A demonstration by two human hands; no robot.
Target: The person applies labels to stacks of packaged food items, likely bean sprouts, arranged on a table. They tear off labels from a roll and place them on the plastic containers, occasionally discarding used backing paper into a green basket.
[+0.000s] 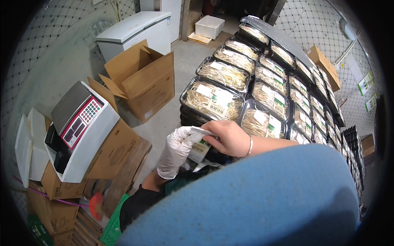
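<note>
My left hand [177, 152] wears a white glove and pinches one end of a small stack of white labels [200, 131]. The fingers of my bare right hand [229, 138], with a bracelet at the wrist, grip the other end. Below the hands, a label with green print [199, 150] is partly hidden, and what it lies on cannot be told. Just beyond stands a wrapped black tray of bean sprouts [212, 98] on a stack of trays, bearing a green and white label and a small white sticker. Many similar trays stand in rows to the right.
At the left a digital scale [81, 123] stands by cardboard boxes on a wooden pallet [129, 166]. An open cardboard box [150, 89] is on the floor before a white chest freezer [135, 30]. A green crate [115, 221] is low left. A blue padded surface fills the lower foreground.
</note>
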